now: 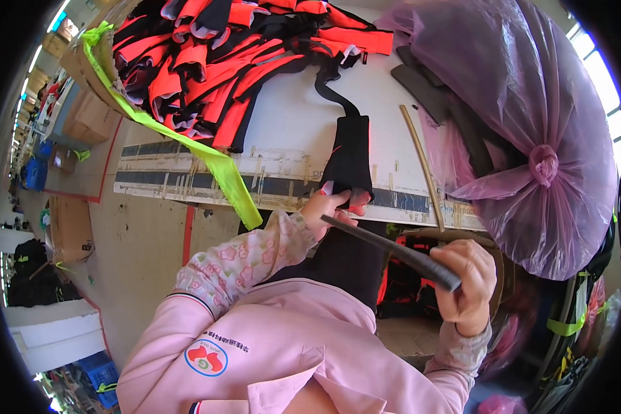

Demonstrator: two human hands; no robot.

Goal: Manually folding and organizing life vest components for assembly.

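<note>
My left hand grips the near end of a black fabric band at the table's front edge. Its fingers are closed around the opening of the band, and a bit of red-orange shows there. From its far end, the band narrows to a black strap that runs back toward the pile. My right hand, to the right and nearer my body, is closed on a long dark grey strip. That strip is held tilted, its thin far end close to my left fingers. Whether it touches them I cannot tell.
A heap of red-orange and black fabric bands covers the back left of the table. A neon yellow strip hangs over the left edge. At right stand a wooden stick, more dark grey strips and a large knotted purple plastic bag.
</note>
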